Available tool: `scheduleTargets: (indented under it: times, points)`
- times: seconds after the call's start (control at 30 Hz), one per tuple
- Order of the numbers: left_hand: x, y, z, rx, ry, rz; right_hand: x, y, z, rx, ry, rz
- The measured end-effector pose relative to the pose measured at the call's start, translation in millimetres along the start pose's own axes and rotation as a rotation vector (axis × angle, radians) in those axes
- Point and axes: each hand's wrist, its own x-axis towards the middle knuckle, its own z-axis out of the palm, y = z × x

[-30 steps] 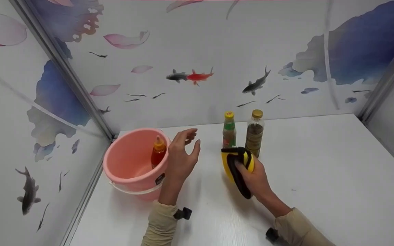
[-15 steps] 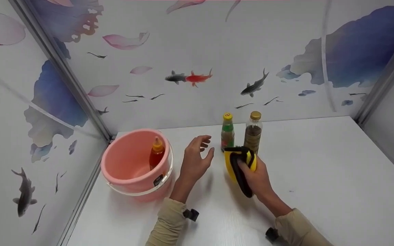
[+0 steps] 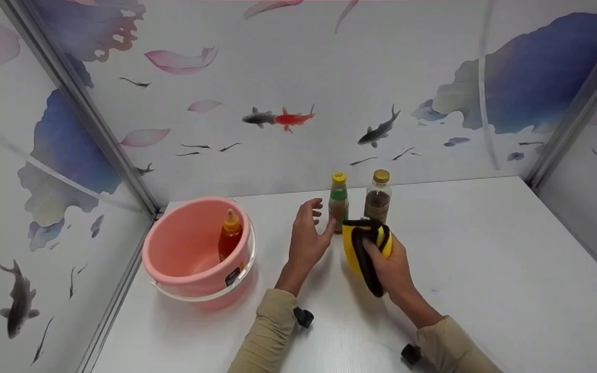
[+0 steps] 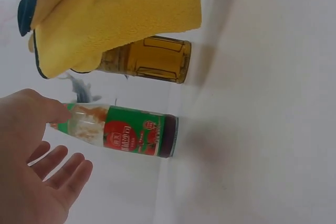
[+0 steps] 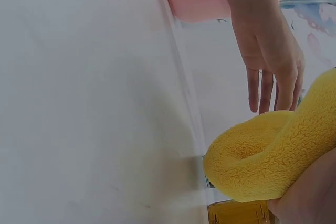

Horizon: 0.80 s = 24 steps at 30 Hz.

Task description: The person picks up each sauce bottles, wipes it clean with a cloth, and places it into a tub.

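Observation:
My right hand (image 3: 394, 267) grips a folded yellow cloth (image 3: 353, 251) with black edging, its thumb pressed on the fold. Just left of the cloth, my left hand (image 3: 309, 235) has its fingers spread beside a sauce bottle (image 3: 338, 197) with a yellow cap. In the left wrist view the bottle's green and red label (image 4: 131, 132) shows, and my thumb overlaps its neck; whether they touch I cannot tell. An oil bottle (image 3: 379, 199) with a gold cap stands behind the cloth, which hides its lower part in the head view.
A pink bucket (image 3: 158, 264) with a white handle stands at the left of the white table (image 3: 485, 269). Inside it leans a squeeze bottle (image 3: 230, 235) of red-brown sauce with an orange top. A patterned wall panel (image 3: 278, 160) rises behind the bottles.
My left hand has moved right, from beside the bucket to the sauce bottle. The right hand keeps its hold on the cloth, nearly still. The head view has shifted slightly.

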Motion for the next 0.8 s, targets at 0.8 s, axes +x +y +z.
scheduleTargets:
  times: [0.8]
  points:
    - [16.5,-17.7,37.3,0.111,-0.118,-0.122,-4.7,5.5,-0.7,-0.006,0.002,0.016]
